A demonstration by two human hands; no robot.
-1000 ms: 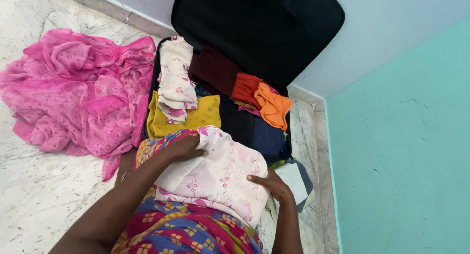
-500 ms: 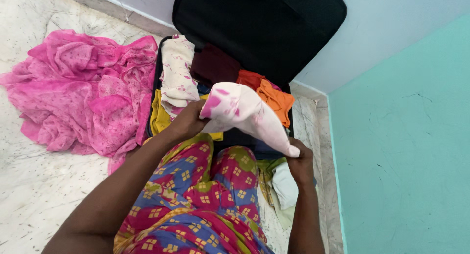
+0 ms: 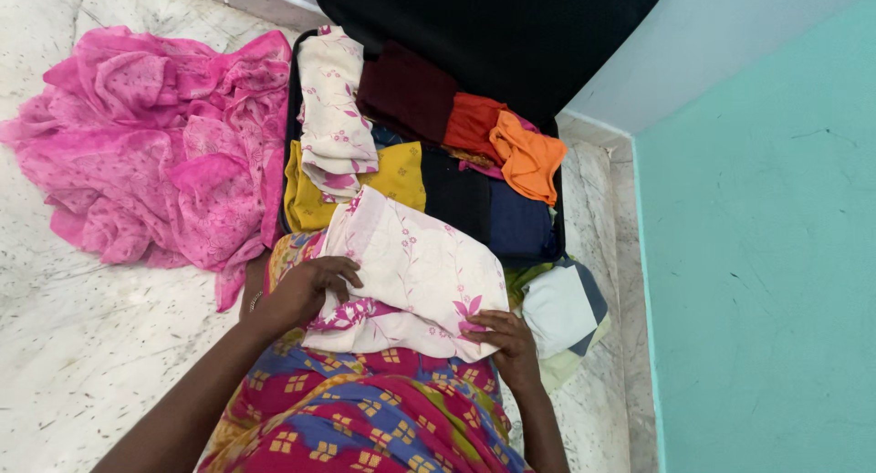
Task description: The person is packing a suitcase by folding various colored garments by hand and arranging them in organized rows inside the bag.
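Under my fingers (image 3: 333, 270), a cream cloth (image 3: 411, 272) printed with pink flowers lies across my lap's red, blue and yellow checked sari (image 3: 365, 418). The black suitcase (image 3: 493, 26) holds mustard (image 3: 397, 174), maroon (image 3: 408, 90), orange (image 3: 527, 158) and navy (image 3: 520, 227) garments. Beside it, a dotted pink sari (image 3: 155, 154) covers the white speckled floor (image 3: 82, 345); the wall (image 3: 766, 254) is turquoise.

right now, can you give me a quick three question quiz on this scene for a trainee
1. True or false: both hands rest on the folded cream floral cloth on the lap.
2. Which lies on the floor to the left of the open suitcase? A) a crumpled pink cloth B) a stack of books C) a pair of shoes
3. What colour is the cloth at the right end of the suitcase, beside the dark maroon one?

Key:
1. True: left hand and right hand both press on it.
2. A, the pink cloth.
3. Orange.
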